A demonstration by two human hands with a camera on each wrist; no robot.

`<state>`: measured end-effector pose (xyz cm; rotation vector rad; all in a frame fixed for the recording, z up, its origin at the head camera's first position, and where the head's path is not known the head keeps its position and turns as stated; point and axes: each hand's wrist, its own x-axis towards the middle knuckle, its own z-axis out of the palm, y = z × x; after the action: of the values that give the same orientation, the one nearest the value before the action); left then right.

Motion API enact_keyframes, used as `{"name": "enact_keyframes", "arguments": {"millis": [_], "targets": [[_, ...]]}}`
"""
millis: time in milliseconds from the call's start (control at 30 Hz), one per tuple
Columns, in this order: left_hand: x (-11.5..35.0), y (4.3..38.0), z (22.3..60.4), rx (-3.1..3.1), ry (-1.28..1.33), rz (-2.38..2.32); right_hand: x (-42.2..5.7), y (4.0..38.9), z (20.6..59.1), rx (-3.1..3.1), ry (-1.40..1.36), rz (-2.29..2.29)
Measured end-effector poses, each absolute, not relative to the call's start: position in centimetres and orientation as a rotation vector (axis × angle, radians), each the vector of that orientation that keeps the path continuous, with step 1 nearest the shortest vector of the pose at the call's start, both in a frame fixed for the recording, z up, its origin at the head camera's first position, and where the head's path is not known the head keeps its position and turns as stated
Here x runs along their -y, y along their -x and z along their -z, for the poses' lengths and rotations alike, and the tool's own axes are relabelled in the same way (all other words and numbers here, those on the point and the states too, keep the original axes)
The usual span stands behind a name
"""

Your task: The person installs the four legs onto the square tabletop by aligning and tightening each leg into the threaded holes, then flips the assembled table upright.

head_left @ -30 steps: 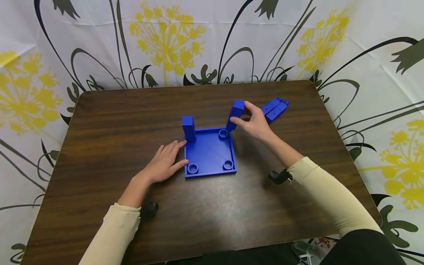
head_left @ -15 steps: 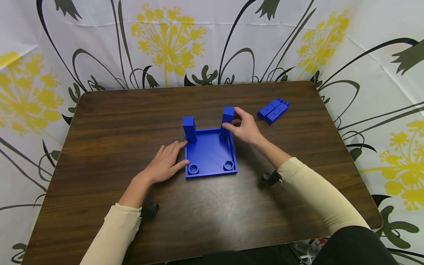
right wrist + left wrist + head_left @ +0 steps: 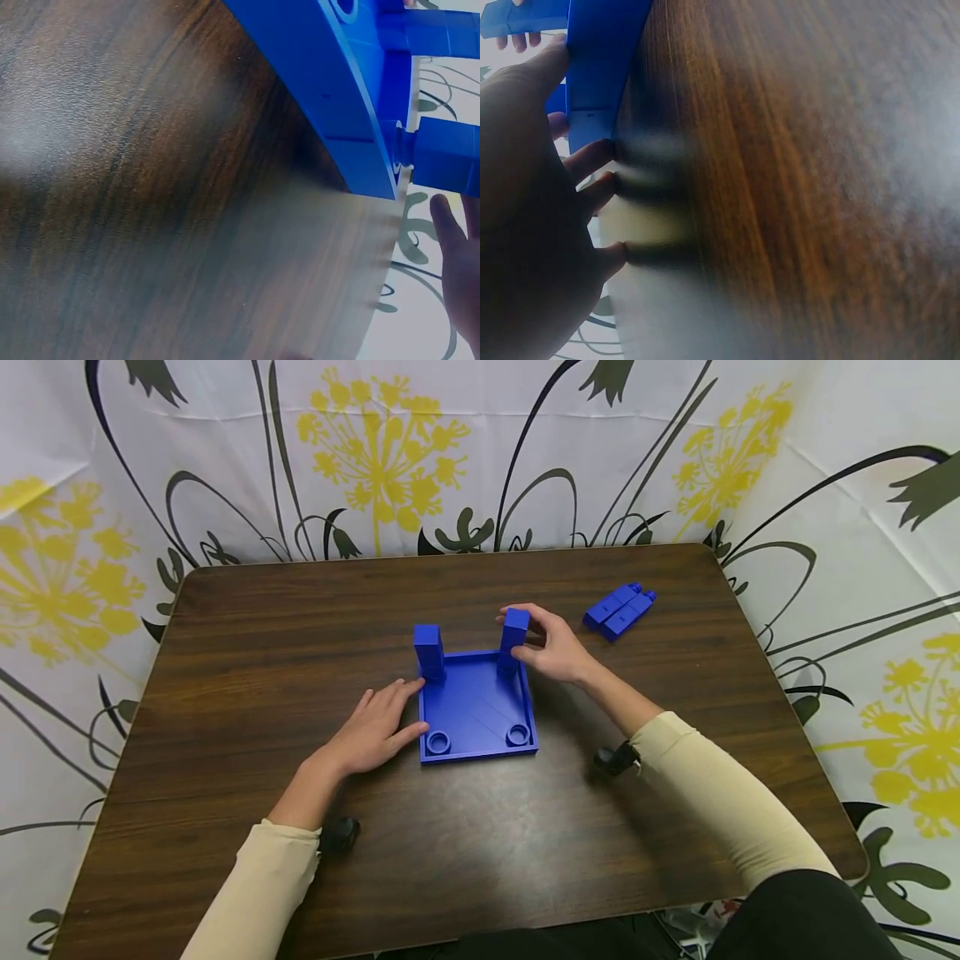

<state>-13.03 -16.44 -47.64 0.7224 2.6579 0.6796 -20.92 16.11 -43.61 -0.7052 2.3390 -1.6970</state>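
Gripping blue rectangular post point(image 3: 512, 635), now less tilted: right hand point(image 3: 557, 649); touching blue square tray point(image 3: 480, 706), fingers extended: left hand point(image 3: 371, 731).

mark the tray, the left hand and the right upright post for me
Tray point(image 3: 482, 712), head view: on its bare floor
Left hand point(image 3: 375, 730), head view: on the back of the hand
Right upright post point(image 3: 511, 640), head view: on its near side face
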Motion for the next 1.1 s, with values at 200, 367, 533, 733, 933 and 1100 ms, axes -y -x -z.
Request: {"name": "enact_keyframes", "arguments": {"millis": [200, 367, 533, 733, 933, 1100], "targets": [[16.85, 12.75, 47.63, -2.664, -0.702, -0.677, -15.91, 21.03, 42.88, -2.196, 0.777, 1.682], [17.23, 12.48, 47.66, -2.677, -0.696, -0.680, -15.82, 21.38, 43.02, -2.203, 0.782, 1.602], [16.97, 12.70, 47.67, -2.675, -0.746, -0.699, -16.29, 21.07, 42.83, -2.249, 0.735, 1.592], [16.87, 12.85, 47.53, -2.680, -0.747, -0.690, -16.49, 21.02, 42.84, -2.263, 0.708, 1.583], [16.82, 12.82, 47.45, -2.677, -0.746, -0.689, -16.34, 21.21, 43.04, -2.315, 0.675, 1.583], [16.80, 12.80, 47.45, -2.679, -0.740, -0.681, -16.19, 21.12, 43.31, -2.384, 0.661, 1.582]]}}
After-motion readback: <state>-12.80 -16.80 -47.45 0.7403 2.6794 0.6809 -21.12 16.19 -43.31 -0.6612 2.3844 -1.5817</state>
